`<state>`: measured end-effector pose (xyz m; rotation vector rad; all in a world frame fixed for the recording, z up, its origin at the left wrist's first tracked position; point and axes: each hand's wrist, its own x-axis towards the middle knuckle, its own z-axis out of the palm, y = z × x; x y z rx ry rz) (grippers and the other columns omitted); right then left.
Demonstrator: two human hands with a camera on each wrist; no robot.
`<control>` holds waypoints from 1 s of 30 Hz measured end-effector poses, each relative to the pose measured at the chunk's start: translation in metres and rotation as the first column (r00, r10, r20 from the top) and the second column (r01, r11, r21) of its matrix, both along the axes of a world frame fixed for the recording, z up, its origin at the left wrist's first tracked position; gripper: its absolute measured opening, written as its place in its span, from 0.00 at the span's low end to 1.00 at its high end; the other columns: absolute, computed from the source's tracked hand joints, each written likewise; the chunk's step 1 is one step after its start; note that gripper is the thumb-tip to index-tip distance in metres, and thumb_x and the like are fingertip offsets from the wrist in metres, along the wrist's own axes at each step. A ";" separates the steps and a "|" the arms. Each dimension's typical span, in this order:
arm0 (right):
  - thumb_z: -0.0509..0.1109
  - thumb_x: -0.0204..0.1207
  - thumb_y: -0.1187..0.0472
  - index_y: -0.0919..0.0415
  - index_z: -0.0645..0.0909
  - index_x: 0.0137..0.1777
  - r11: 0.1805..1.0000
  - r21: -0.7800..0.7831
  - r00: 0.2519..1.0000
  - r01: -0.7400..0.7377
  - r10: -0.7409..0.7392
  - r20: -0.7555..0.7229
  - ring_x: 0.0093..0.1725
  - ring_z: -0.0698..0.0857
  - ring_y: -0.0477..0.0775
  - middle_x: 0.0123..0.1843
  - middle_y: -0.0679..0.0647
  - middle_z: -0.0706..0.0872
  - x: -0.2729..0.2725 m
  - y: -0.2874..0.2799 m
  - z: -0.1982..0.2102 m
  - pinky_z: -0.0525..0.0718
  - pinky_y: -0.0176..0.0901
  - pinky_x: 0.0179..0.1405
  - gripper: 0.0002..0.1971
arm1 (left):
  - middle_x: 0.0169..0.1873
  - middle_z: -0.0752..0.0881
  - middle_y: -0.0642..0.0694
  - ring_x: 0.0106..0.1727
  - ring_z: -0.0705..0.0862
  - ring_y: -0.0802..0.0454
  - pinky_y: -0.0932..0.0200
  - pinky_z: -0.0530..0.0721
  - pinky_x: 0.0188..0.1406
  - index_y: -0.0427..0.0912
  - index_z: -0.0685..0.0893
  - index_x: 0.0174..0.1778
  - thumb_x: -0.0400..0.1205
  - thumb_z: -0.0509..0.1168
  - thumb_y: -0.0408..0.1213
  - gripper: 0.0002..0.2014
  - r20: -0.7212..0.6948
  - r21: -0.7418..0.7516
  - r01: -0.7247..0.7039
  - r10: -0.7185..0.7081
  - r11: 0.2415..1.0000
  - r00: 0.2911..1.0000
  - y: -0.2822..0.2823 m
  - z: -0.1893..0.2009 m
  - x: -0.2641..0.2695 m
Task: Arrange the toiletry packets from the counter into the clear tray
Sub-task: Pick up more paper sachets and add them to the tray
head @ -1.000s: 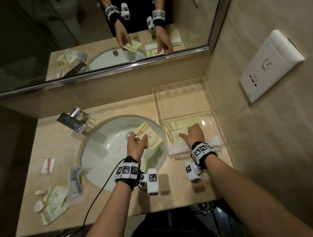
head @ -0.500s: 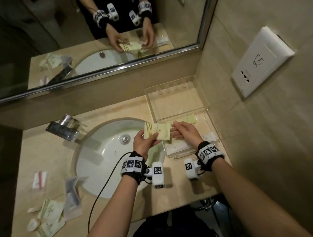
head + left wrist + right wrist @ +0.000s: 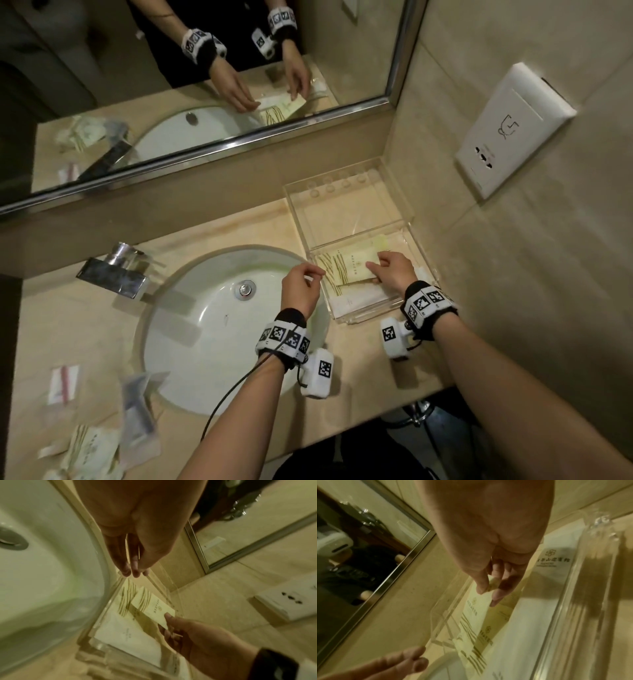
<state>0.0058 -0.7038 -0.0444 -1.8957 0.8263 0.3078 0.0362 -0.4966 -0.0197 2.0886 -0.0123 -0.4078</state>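
A pale yellow packet [image 3: 349,269] with brown stripes lies low inside the clear tray [image 3: 426,263] at the counter's right end. My right hand [image 3: 375,265] pinches its right end between thumb and fingers; the right wrist view shows that pinch on the packet [image 3: 479,605]. Under it lie another yellow packet [image 3: 379,242] and a white packet [image 3: 356,300]. My left hand [image 3: 310,272] hovers at the tray's left wall, fingers relaxed and holding nothing. In the left wrist view its fingertips [image 3: 134,573] point down at the packet [image 3: 154,607].
The white sink basin [image 3: 205,308] and chrome faucet [image 3: 113,274] lie left of the tray. More packets sit at the counter's left front: yellow ones [image 3: 92,448], a clear one [image 3: 137,407], a red-striped one [image 3: 63,383]. A mirror [image 3: 205,85] and a wall socket plate [image 3: 510,130] stand behind.
The left hand carried the yellow packet from over the sink to the right hand and let go. The right hand took it and lowered it into the tray.
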 end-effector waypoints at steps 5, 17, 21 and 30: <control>0.76 0.75 0.57 0.65 0.78 0.71 0.993 -0.081 0.995 -0.084 0.079 -0.052 0.64 0.83 0.58 0.66 0.60 0.84 0.000 0.013 -0.002 0.76 0.39 0.60 0.26 | 0.56 0.87 0.49 0.56 0.84 0.51 0.56 0.81 0.58 0.45 0.90 0.51 0.81 0.61 0.28 0.14 0.093 0.142 0.250 -0.264 0.958 0.960 0.001 -0.009 -0.002; 0.82 0.67 0.58 0.60 0.77 0.54 0.947 -0.303 0.994 -0.110 0.111 -0.016 0.51 0.83 0.56 0.57 0.58 0.81 -0.001 0.021 -0.015 0.83 0.48 0.55 0.20 | 0.79 0.69 0.49 0.67 0.72 0.40 0.49 0.77 0.63 0.49 0.74 0.75 0.81 0.59 0.28 0.25 0.017 0.604 0.494 -0.629 0.626 0.777 -0.015 -0.024 -0.016; 0.81 0.69 0.59 0.62 0.78 0.57 0.946 -0.290 0.990 -0.142 0.142 -0.021 0.55 0.84 0.58 0.57 0.59 0.82 -0.001 0.022 -0.016 0.83 0.49 0.57 0.20 | 0.80 0.66 0.49 0.70 0.70 0.40 0.48 0.76 0.63 0.49 0.69 0.78 0.82 0.60 0.31 0.27 -0.029 0.639 0.497 -0.628 0.587 0.778 -0.018 -0.024 -0.021; 0.75 0.75 0.62 0.63 0.81 0.61 0.943 -0.273 0.981 -0.192 0.187 -0.044 0.55 0.84 0.56 0.58 0.58 0.85 0.003 0.017 -0.014 0.83 0.47 0.61 0.16 | 0.80 0.66 0.50 0.71 0.69 0.40 0.47 0.75 0.62 0.52 0.69 0.78 0.84 0.57 0.33 0.25 -0.074 0.618 0.499 -0.587 0.608 0.806 -0.014 -0.020 -0.019</control>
